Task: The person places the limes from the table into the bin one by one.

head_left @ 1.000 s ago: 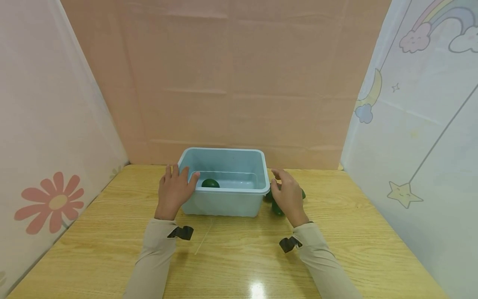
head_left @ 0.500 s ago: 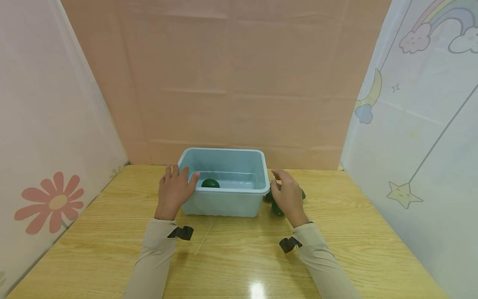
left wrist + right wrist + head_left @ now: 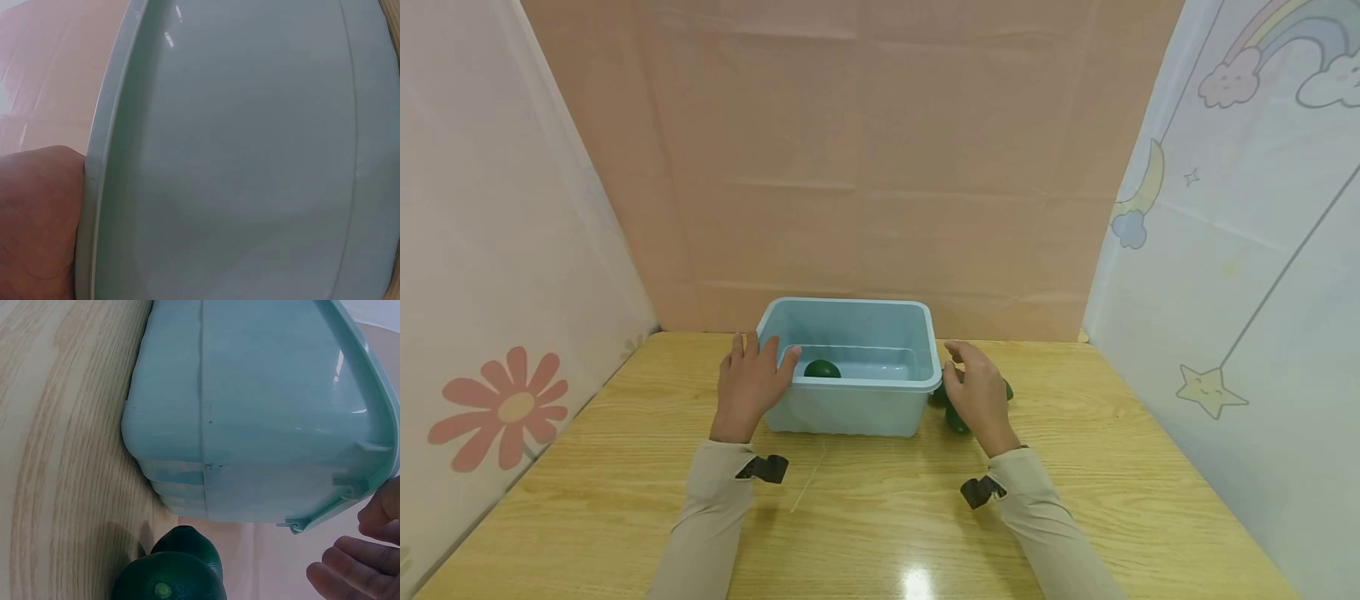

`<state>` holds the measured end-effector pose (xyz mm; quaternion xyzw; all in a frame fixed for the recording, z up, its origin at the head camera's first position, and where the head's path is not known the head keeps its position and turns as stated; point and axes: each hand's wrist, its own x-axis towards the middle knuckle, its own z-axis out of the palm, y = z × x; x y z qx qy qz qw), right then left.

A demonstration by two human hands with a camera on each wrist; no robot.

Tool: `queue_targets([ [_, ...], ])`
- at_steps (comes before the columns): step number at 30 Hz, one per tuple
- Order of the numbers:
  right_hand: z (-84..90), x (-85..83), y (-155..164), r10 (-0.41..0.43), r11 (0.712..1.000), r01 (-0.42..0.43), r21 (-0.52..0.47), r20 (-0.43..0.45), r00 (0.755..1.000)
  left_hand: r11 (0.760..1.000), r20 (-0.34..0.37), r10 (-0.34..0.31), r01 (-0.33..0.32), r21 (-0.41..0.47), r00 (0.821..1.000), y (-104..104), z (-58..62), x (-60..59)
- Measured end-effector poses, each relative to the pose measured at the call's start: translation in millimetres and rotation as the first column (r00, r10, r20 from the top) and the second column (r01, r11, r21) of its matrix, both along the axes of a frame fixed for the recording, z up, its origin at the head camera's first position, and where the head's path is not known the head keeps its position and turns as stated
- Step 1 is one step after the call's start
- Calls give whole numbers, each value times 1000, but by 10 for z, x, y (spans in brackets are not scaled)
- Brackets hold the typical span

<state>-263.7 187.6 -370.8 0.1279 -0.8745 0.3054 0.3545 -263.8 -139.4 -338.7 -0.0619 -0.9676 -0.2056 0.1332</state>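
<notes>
A light blue plastic tub (image 3: pixel 850 408) stands upright on the table, with one dark green, smooth fruit (image 3: pixel 822 369) inside near its front wall. My left hand (image 3: pixel 748 387) rests on the tub's front left corner, fingers spread over the rim and thumb reaching across the front edge. At the right side, my right hand (image 3: pixel 981 396) hovers with loosely bent fingers, its thumb (image 3: pixel 381 506) right at the rim in the right wrist view. Below it lie dark green fruits (image 3: pixel 147 575), partly hidden by that hand in the head view; one shows a pale stem spot.
The wood-grain table (image 3: pixel 880 508) carries a thin pale line (image 3: pixel 808 487) in front of the tub. An orange-pink sheet (image 3: pixel 865 167) hangs behind, and printed pale sheets (image 3: pixel 1247 275) flank both sides. Black straps circle both wrists over beige sleeves (image 3: pixel 703 517).
</notes>
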Motion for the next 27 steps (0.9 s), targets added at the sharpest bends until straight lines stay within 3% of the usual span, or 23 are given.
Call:
queue_targets([
  [15,2,5,9,-5,1000,5,8,7,1000,1000,26,4,-4,-1,1000,10,12,-2],
  [27,5,-2,15,-3,1000,3,14,8,1000,1000,5,-5,5,9,1000,3,-1,-12],
])
